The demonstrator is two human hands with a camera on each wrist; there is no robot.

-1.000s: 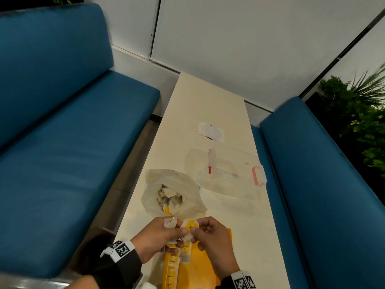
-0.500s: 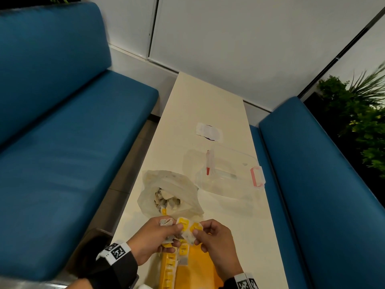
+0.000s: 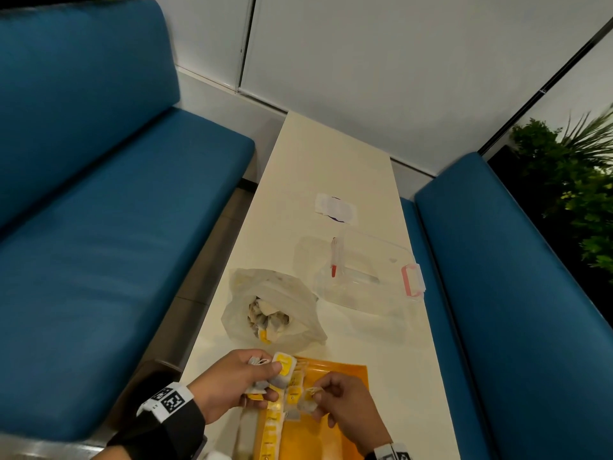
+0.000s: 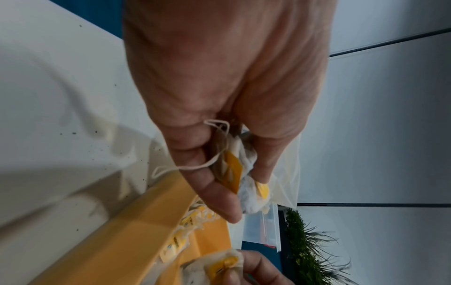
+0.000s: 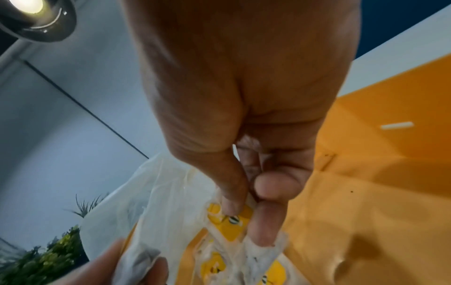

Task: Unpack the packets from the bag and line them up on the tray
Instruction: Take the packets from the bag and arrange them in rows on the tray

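Over the orange tray at the near end of the bench, the hands have drawn apart since a second ago, when they met on one cluster. Now the left hand grips a bunch of packets, while the right hand pinches a single packet above the tray. A row of packets lies along the tray's left side; its near end is cut off by the frame. Beyond the tray, the bag sits open with more packets inside, their number unclear. A clear box stands right of the bag, close to the bench's right edge. The tray's right half lies bare.
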